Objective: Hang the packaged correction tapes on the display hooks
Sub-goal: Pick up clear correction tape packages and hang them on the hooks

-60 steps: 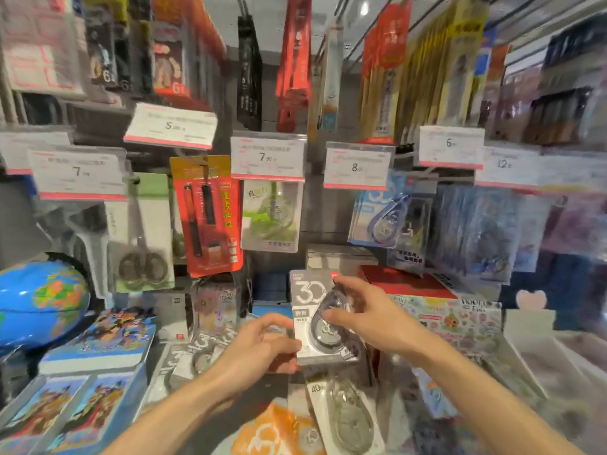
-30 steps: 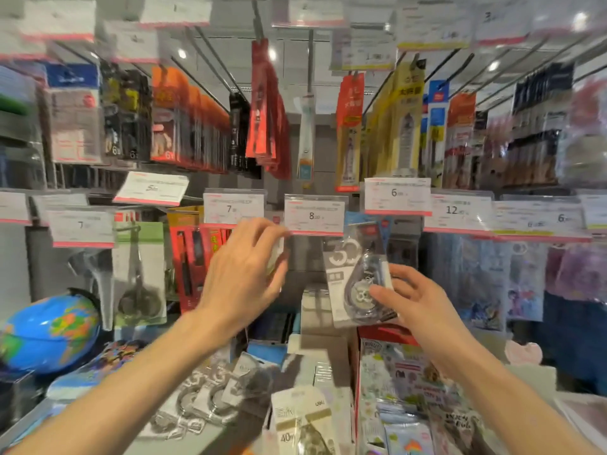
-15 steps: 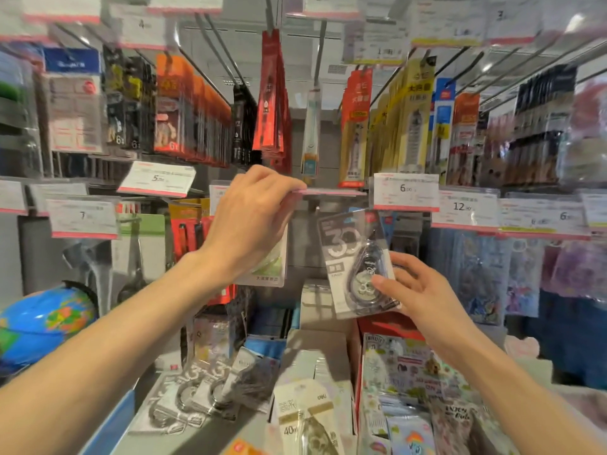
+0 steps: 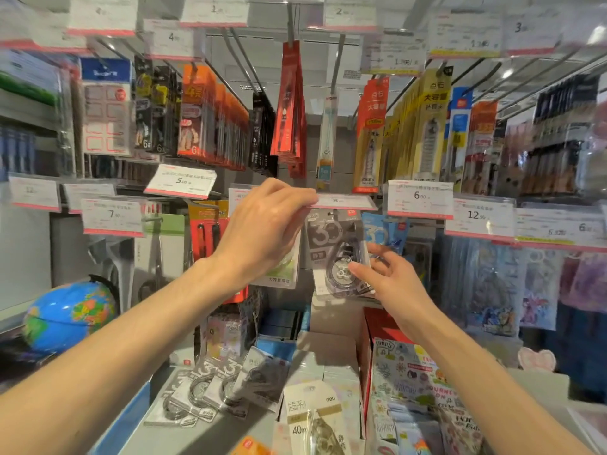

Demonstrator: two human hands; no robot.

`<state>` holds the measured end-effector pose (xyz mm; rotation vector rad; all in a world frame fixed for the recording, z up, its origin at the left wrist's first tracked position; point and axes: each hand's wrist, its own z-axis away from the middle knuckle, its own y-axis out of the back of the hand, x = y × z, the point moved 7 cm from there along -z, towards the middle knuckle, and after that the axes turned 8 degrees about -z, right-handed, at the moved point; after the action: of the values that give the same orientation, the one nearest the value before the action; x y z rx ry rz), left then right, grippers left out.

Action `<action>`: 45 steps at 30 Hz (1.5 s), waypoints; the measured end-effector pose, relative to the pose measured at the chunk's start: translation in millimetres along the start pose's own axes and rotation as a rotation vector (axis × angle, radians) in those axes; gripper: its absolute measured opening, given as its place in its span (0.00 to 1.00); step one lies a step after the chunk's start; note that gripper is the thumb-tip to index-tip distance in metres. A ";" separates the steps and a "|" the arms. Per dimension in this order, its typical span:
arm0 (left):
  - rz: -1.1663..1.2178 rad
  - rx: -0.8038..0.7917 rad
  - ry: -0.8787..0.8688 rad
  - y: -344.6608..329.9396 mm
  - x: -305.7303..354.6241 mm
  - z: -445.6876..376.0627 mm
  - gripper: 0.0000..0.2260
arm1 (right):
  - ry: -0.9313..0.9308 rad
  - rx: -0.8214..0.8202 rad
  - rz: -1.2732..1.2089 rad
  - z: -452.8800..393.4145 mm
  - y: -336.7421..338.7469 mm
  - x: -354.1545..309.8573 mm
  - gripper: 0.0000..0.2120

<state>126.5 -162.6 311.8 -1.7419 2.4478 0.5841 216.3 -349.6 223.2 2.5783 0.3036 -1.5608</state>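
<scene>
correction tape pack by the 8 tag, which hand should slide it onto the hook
Right. The right hand already grips the grey correction tape pack with its top just under the lifted price tag. The left hand is occupied flipping that tag up, so it likely should stay there.

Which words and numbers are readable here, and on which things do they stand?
"5.00": tilted price tag
"7.90": left price tag
"6.00": price tag
"12.90": price tag
"30": correction tape pack held by right hand
"40m", "deli": bottom pack
"8": tag lifted by left hand
Small print: blurred.
</scene>
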 end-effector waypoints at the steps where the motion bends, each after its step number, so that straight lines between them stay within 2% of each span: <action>1: -0.003 -0.006 -0.003 -0.8 0.5 0.7 0.14 | 0.002 0.001 0.004 -0.5 -1.0 0.7 0.22; 3: -0.012 -0.013 -0.011 -1.2 1.8 3.0 0.14 | 0.001 0.005 0.009 -2.3 -1.9 3.0 0.22; 7: -0.077 -0.013 -0.016 1.1 5.3 20.6 0.10 | -0.024 -0.002 0.010 -5.7 -5.4 10.3 0.16; 10: -0.050 -0.119 0.046 -12.9 10.0 51.5 0.07 | -0.037 0.000 -0.005 -10.2 -8.5 18.4 0.16; 12: -0.001 -0.267 0.173 -32.7 10.3 72.0 0.06 | -0.067 0.007 0.005 -14.2 -11.4 24.8 0.17; 14: 0.074 -0.363 0.343 -53.5 5.3 85.1 0.10 | -0.075 0.022 0.017 -19.7 -12.7 30.0 0.18; 16: 0.171 -0.395 0.489 -72.0 -0.5 89.3 0.14 | -0.065 0.032 0.010 -23.9 -14.7 32.6 0.17; 18: 0.306 -0.412 0.613 -88.2 -4.0 89.2 0.17 | -0.064 0.048 0.031 -27.1 -16.3 36.0 0.22; 22: 0.447 -0.377 0.737 -109.5 -9.6 88.3 0.18 | -0.065 0.087 0.152 -31.9 -14.7 40.3 0.29; 27: 0.431 -0.328 0.734 -120.9 -20.3 88.0 0.18 | 0.140 0.104 0.537 -18.8 -13.0 29.2 0.33; 31: 0.397 -0.357 0.718 -133.8 -24.3 90.3 0.17 | 0.256 0.017 0.800 -16.6 -27.3 28.8 0.21; 35: 0.322 -0.407 0.731 -145.3 -30.8 91.3 0.13 | 0.208 -0.001 0.866 -24.8 -30.5 33.9 0.25; 38: 0.307 -0.437 0.689 -146.6 -27.6 88.0 0.20 | 0.161 0.015 0.910 -29.1 -28.8 39.0 0.23; 40: 0.303 -0.464 0.657 -147.1 -27.6 88.8 0.24 | 0.168 0.015 0.923 -29.0 -29.7 38.2 0.27; 42: 0.303 -0.491 0.632 -147.0 -27.1 91.9 0.24 | 0.178 0.009 0.904 -27.4 -30.0 36.6 0.29; 45: 0.295 -0.495 0.602 -141.8 -27.1 99.2 0.21 | 0.187 -0.009 0.902 -24.6 -28.8 35.7 0.22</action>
<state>252.0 -143.3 191.1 -1.9600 3.2367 0.8558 247.1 -312.7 203.2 2.2949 -0.7358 -0.9694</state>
